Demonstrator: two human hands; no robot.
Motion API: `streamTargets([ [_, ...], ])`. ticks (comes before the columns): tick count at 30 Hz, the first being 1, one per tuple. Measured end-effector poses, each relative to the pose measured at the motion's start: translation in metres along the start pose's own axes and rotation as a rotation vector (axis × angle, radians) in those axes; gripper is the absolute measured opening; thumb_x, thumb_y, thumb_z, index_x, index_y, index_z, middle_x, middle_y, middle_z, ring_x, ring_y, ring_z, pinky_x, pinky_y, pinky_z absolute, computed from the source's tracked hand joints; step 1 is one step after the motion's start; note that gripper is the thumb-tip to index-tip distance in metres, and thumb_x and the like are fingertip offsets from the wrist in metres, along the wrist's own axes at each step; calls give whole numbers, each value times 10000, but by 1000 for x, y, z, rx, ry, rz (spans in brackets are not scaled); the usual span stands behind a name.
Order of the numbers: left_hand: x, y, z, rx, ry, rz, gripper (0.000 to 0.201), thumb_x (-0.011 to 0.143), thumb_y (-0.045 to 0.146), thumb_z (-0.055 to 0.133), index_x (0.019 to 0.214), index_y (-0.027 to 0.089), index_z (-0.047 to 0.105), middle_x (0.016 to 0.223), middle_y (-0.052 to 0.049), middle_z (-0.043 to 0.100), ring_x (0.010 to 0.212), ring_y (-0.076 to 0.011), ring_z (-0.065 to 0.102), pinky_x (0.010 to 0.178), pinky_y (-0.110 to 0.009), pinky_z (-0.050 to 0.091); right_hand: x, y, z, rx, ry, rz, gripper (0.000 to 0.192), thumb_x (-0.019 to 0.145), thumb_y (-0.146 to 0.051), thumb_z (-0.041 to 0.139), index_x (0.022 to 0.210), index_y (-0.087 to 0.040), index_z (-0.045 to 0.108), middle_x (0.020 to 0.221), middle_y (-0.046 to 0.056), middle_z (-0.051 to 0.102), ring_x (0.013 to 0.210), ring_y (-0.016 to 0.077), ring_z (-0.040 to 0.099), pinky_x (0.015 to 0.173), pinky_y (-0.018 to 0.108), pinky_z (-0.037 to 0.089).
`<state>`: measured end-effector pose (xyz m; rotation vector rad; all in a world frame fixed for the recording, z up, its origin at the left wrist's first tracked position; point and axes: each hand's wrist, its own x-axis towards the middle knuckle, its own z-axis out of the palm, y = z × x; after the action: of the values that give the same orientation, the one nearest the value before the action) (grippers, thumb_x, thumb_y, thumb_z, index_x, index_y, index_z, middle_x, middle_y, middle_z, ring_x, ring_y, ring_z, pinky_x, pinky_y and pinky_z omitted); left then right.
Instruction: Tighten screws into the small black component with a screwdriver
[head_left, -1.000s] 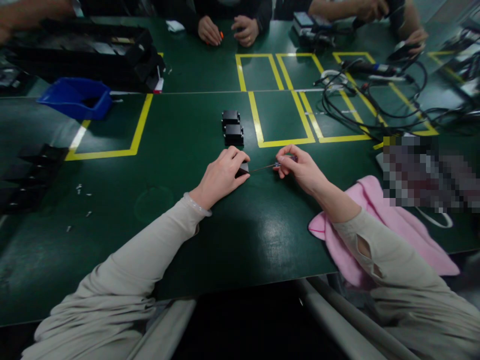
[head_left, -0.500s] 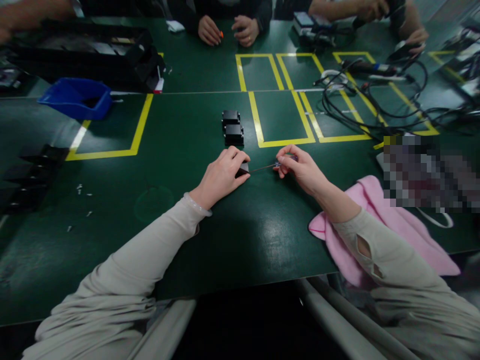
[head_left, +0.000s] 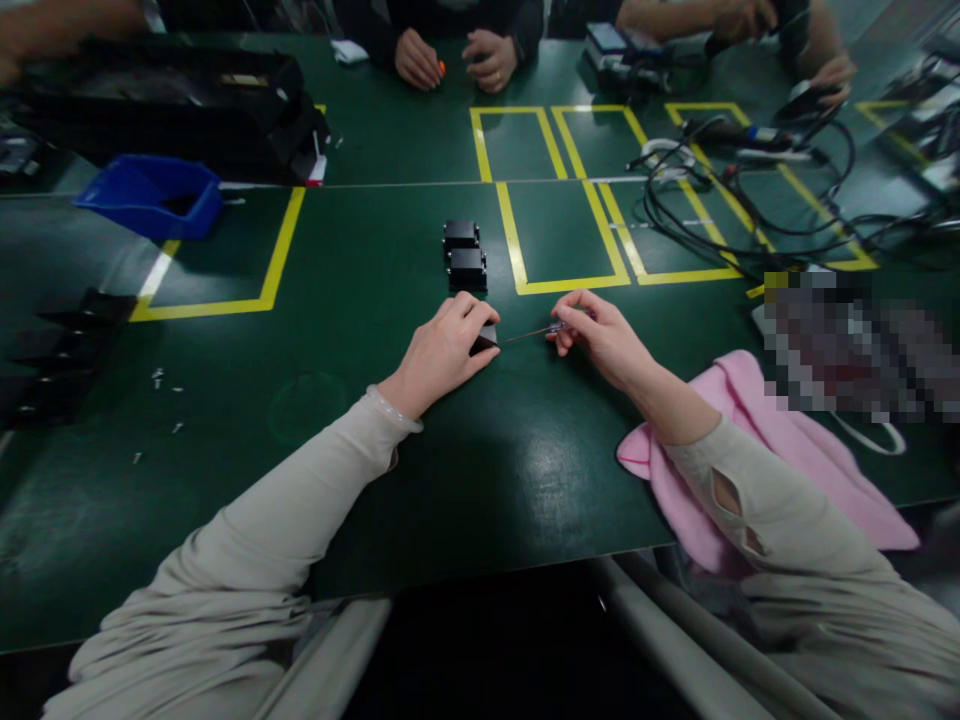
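Observation:
My left hand (head_left: 444,352) presses a small black block (head_left: 487,339) against the green table (head_left: 360,300), fingers curled over it so most of it is hidden. My right hand (head_left: 600,335) pinches a thin screwdriver (head_left: 534,332) by its handle, the shaft lying nearly level with its tip at the block's right side. Two more black blocks (head_left: 466,255) stand in a short row just beyond my hands.
A pink cloth (head_left: 757,450) lies under my right forearm. A blue bin (head_left: 154,195) and black trays (head_left: 187,100) sit far left, small screws (head_left: 161,378) scattered left, tangled cables (head_left: 735,190) far right. Other people's hands (head_left: 457,60) work at the far edge.

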<state>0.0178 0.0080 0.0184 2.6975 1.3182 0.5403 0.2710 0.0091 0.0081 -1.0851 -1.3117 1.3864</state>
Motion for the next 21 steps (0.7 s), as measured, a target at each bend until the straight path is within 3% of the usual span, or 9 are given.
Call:
streamTargets([
  [9,0,-1,1,-2,9,6,318,935,239,714,1207,194,557,1212,-90,611,1095,-246,614,769,-335,568,0,0,-1,-14,19,11,291,875,-416,801,931,-219,594,596,-73,631,569,103,624,733,294,544],
  [14,-1,-1,1,-3,4,2,315,940,246,698,1217,205,553,1213,-88,608,1105,-250,612,779,-342,573,0,0,0,-19,20,10,314,915,-498,744,906,-228,583,556,-84,584,549,107,607,686,289,529],
  [21,0,0,0,-11,-5,-12,324,935,251,708,1220,199,562,1222,-90,606,1112,-257,611,781,-343,568,1,4,-1,-43,30,-7,342,849,-441,827,875,-229,561,569,-80,616,567,108,631,746,310,556],
])
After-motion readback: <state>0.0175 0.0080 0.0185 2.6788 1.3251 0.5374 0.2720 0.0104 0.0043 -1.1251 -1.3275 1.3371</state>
